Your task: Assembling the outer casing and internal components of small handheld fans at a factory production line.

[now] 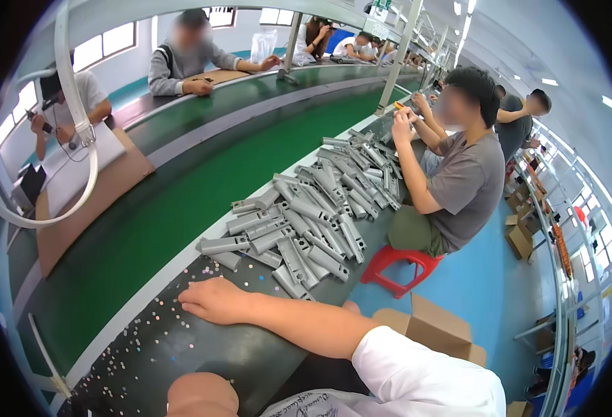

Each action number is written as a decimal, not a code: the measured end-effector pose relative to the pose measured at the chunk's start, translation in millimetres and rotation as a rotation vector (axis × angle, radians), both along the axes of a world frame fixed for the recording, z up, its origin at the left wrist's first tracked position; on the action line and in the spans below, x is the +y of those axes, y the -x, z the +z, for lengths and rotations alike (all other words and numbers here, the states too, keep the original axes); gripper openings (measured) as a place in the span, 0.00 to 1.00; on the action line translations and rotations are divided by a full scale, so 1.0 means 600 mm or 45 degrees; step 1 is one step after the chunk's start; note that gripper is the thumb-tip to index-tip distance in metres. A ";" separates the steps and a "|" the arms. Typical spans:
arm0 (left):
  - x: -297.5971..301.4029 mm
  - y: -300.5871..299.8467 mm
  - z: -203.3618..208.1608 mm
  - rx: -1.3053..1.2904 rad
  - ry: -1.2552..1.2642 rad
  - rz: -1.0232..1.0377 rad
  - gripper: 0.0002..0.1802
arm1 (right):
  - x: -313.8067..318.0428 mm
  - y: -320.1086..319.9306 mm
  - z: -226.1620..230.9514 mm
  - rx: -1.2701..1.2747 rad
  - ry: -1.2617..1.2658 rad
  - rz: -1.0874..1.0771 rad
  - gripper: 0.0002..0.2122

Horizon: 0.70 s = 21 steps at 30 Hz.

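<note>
My right hand rests low on the dark tabletop, its arm reaching in from the right in a white sleeve. The fingers are curled together, and whatever they hold, if anything, is hidden. Small pale and coloured dots lie scattered around it and to its left. Just beyond the hand begins a heap of grey tubular plastic parts with holes at their ends. At the lower edge a rounded bare piece of my left arm or hand shows; its fingers cannot be made out.
A green conveyor belt runs past the table's far side. To the right, a seated person works on a red stool. An open cardboard box stands beside my right arm. Across the belt, another person sits working.
</note>
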State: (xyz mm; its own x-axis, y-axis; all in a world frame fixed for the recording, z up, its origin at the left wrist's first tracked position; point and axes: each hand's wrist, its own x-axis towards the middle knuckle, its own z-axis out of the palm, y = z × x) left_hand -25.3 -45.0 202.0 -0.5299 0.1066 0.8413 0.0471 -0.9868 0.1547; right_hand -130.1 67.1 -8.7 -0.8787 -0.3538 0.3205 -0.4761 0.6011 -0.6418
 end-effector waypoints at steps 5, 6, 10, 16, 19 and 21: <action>-0.004 0.019 -0.001 -0.006 -0.039 -0.109 0.10 | -0.011 0.001 0.008 0.033 -0.020 0.054 0.10; -0.004 0.024 -0.002 0.005 -0.053 -0.121 0.10 | -0.013 0.001 0.008 0.033 -0.033 0.073 0.10; 0.000 0.040 -0.005 0.044 -0.114 -0.190 0.10 | -0.014 -0.002 0.022 -0.084 -0.039 0.056 0.10; 0.014 0.052 -0.009 0.078 -0.178 -0.323 0.10 | -0.014 0.002 0.004 0.024 -0.027 0.068 0.09; 0.020 0.058 -0.011 0.101 -0.181 -0.358 0.10 | -0.017 0.003 0.005 0.029 -0.013 0.076 0.09; 0.023 0.061 -0.012 0.111 -0.174 -0.378 0.10 | -0.017 0.003 0.005 0.030 -0.005 0.075 0.09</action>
State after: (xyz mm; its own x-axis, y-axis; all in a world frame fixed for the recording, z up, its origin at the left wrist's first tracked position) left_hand -61.8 -31.4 195.0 -0.4180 0.1287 0.8993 -0.2379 -0.9709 0.0284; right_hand -131.7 57.1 -5.4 -0.8485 -0.4059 0.3396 -0.5258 0.5739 -0.6278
